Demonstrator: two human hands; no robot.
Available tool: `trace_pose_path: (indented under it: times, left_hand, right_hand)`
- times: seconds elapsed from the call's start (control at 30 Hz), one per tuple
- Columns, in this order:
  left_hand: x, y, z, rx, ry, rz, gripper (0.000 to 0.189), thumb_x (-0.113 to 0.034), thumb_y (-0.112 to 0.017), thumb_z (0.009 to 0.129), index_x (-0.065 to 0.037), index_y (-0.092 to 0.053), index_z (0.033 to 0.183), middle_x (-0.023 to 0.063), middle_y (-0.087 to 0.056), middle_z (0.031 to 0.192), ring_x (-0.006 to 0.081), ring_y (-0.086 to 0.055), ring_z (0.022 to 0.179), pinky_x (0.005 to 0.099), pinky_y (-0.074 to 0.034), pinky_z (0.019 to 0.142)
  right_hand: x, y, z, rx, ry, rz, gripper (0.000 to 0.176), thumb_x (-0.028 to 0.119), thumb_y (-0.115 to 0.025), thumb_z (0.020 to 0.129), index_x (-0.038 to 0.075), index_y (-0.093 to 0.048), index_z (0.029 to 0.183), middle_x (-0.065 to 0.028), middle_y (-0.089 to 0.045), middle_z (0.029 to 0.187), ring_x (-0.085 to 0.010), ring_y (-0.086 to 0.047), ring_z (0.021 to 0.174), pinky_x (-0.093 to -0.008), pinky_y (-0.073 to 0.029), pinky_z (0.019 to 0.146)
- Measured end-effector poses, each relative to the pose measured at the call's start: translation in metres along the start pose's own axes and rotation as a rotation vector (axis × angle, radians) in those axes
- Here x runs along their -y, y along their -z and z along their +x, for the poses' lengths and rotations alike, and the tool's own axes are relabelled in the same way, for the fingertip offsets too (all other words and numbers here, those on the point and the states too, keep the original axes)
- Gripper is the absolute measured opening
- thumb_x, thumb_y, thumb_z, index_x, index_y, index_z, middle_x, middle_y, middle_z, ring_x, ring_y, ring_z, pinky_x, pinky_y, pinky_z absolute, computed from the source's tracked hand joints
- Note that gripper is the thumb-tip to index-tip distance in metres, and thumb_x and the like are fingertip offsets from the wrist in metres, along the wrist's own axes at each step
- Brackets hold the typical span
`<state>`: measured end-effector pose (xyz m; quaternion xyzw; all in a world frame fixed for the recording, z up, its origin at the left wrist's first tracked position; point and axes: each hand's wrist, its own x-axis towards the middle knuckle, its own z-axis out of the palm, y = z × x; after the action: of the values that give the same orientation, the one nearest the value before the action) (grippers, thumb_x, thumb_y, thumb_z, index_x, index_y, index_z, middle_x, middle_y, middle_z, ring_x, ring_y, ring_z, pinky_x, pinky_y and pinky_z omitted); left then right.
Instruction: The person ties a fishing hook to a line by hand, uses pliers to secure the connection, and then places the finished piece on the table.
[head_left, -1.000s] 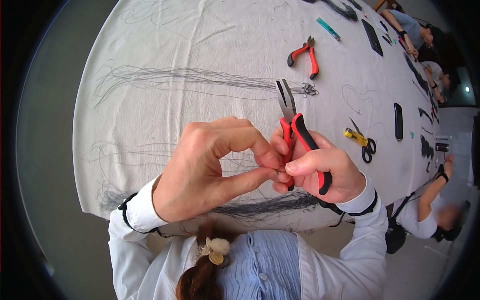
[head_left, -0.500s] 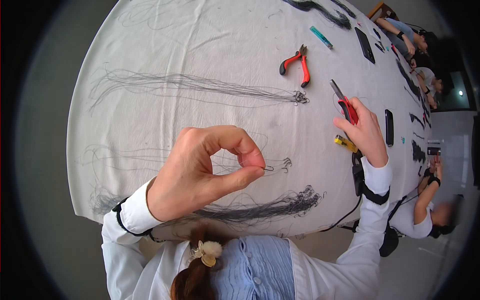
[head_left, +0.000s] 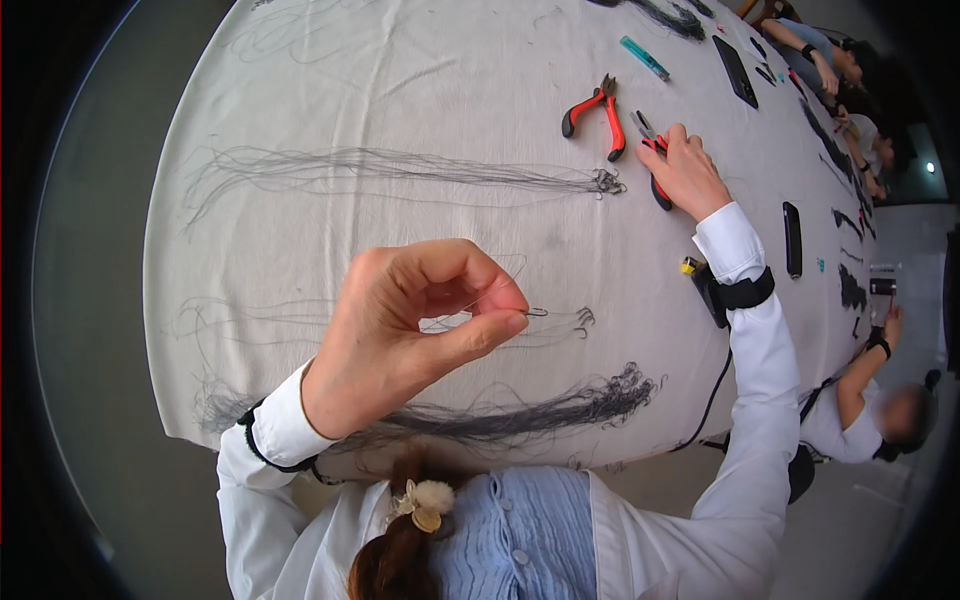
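Note:
My left hand is closed in a pinch, thumb against forefinger, on a small dark fish hook that sticks out past the fingertips. A thin line runs back from it through the palm. At the table's right part, my right hand has its fingers round a hand tool with a grey metal tip and red-and-black handles; its exact kind is partly hidden. Beside it lie red-handled pliers, jaws away from me. Under my left hand are a few hooks on lines.
A thick bundle of hooked lines lies near me, a thinner bundle farther off, on the white cloth. A teal tube, phone, dark bar and yellow item are around. Other people sit at right.
My right hand has moved away from me with the red-and-black tool, bringing it down close to the pliers. My left hand keeps its pinch on the hook, almost still.

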<state>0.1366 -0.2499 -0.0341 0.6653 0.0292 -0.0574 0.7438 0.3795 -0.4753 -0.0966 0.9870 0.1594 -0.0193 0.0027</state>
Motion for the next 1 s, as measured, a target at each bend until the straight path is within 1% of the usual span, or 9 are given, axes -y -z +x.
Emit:
trace_pose_path:
  times: [0.07,0.13,0.2,0.3,0.37,0.7,0.8,0.87,1.0]
  left_hand:
    - [-0.001,0.001,-0.001,-0.001,0.013,0.041,0.008,-0.006,-0.064,0.080,0.002,-0.061,0.079,0.0049,-0.063,0.075,0.0086,-0.060,0.073,0.0259,-0.050,0.075]
    - [-0.002,0.002,-0.001,-0.009,0.027,0.076,0.009,-0.007,-0.065,0.080,0.001,-0.061,0.079,0.0044,-0.063,0.075,0.0086,-0.060,0.073,0.0261,-0.050,0.075]
    - [-0.003,0.001,-0.001,-0.045,0.067,0.048,0.011,-0.009,-0.069,0.077,-0.003,-0.060,0.077,0.0031,-0.061,0.074,0.0091,-0.058,0.071,0.0223,-0.048,0.068]
    - [-0.002,0.002,0.001,-0.054,0.081,0.001,0.010,-0.007,-0.068,0.077,-0.002,-0.059,0.077,0.0030,-0.061,0.075,0.0082,-0.057,0.070,0.0218,-0.048,0.067]
    - [0.001,0.002,0.002,-0.065,0.095,-0.056,0.010,-0.007,-0.068,0.077,-0.001,-0.059,0.078,0.0031,-0.061,0.075,0.0077,-0.056,0.071,0.0216,-0.048,0.066]
    - [0.000,0.004,0.003,-0.072,0.104,-0.108,0.008,-0.004,-0.066,0.078,0.000,-0.059,0.080,0.0034,-0.061,0.077,0.0070,-0.056,0.072,0.0218,-0.048,0.067]
    - [0.001,0.004,0.003,-0.069,0.120,-0.099,0.009,-0.004,-0.066,0.078,-0.001,-0.059,0.081,0.0036,-0.061,0.078,0.0079,-0.058,0.074,0.0234,-0.050,0.069]
    - [0.000,0.004,0.003,-0.070,0.106,-0.079,0.009,-0.005,-0.067,0.078,-0.001,-0.059,0.081,0.0038,-0.061,0.079,0.0085,-0.058,0.076,0.0244,-0.050,0.070]
    - [0.000,0.003,0.003,-0.063,0.084,-0.039,0.010,-0.005,-0.068,0.078,-0.001,-0.059,0.082,0.0041,-0.062,0.080,0.0101,-0.060,0.079,0.0265,-0.052,0.074]
  right_hand:
    - [0.002,0.003,-0.002,0.005,-0.005,-0.023,0.052,0.038,-0.060,0.080,-0.007,-0.048,0.102,-0.0278,-0.053,0.102,-0.0441,-0.056,0.090,-0.0458,-0.047,0.078]
    - [0.007,0.011,-0.013,-0.164,0.108,-0.117,0.043,0.034,-0.060,0.082,-0.002,-0.050,0.104,-0.0232,-0.054,0.098,-0.0386,-0.054,0.092,-0.0428,-0.048,0.076]
    - [0.020,0.035,-0.037,-0.337,0.362,0.062,0.020,0.012,-0.063,0.080,0.002,-0.057,0.097,-0.0120,-0.057,0.094,-0.0258,-0.056,0.086,-0.0354,-0.047,0.071]
    - [0.059,0.081,-0.088,-0.097,0.658,0.651,0.014,0.005,-0.069,0.070,0.001,-0.061,0.081,-0.0067,-0.060,0.079,-0.0187,-0.058,0.072,-0.0273,-0.045,0.066]
    - [0.074,0.090,-0.113,0.069,0.702,0.854,0.017,0.002,-0.072,0.065,0.003,-0.062,0.079,-0.0057,-0.060,0.079,-0.0181,-0.058,0.075,-0.0264,-0.045,0.064]
    - [0.099,0.074,-0.125,-0.068,0.745,0.799,0.019,0.000,-0.074,0.059,0.007,-0.063,0.074,-0.0026,-0.060,0.076,-0.0173,-0.055,0.069,-0.0263,-0.043,0.057]
    - [0.097,0.070,-0.123,-0.022,0.691,0.857,0.017,0.000,-0.073,0.060,0.006,-0.063,0.072,-0.0025,-0.061,0.075,-0.0166,-0.056,0.070,-0.0259,-0.043,0.058]
    - [0.093,0.070,-0.120,0.165,0.647,0.991,0.014,0.001,-0.073,0.064,0.005,-0.064,0.073,-0.0031,-0.062,0.074,-0.0148,-0.056,0.071,-0.0255,-0.043,0.062]
    - [0.091,0.068,-0.118,0.322,0.577,1.117,0.010,0.003,-0.072,0.068,0.003,-0.064,0.074,-0.0035,-0.063,0.074,-0.0127,-0.057,0.072,-0.0253,-0.042,0.067]
